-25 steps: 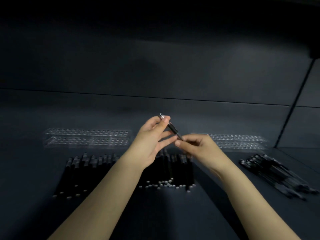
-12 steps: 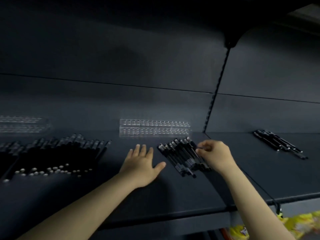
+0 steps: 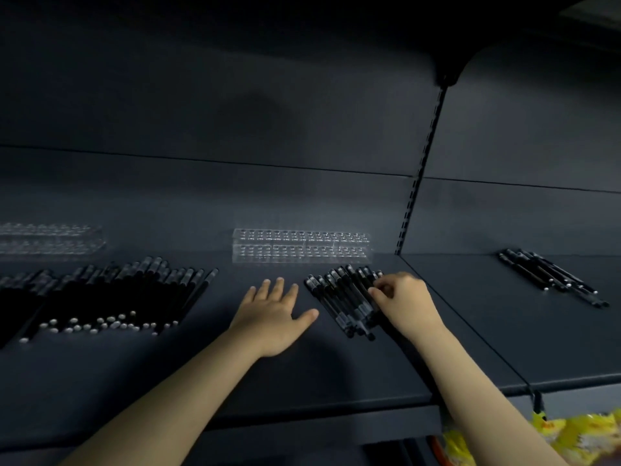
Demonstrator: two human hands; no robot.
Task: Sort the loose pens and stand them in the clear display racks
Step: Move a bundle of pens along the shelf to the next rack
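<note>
A small pile of black pens lies on the dark shelf, just in front of a clear display rack that holds no pens. My right hand rests on the pile's right side, its curled fingertips pinching a pen there. My left hand lies flat on the shelf left of the pile, fingers spread, holding nothing. A much larger spread of black pens covers the shelf to the left, with a second clear rack behind it.
A slotted upright divides the back wall; a third bunch of pens lies on the shelf section to the right of it. Yellow packets show below the shelf's front edge at bottom right.
Both hands held one pen in the air a second ago. The view has swung right; my left hand let go and went flat on the shelf, and my right hand dropped onto the small pile.
</note>
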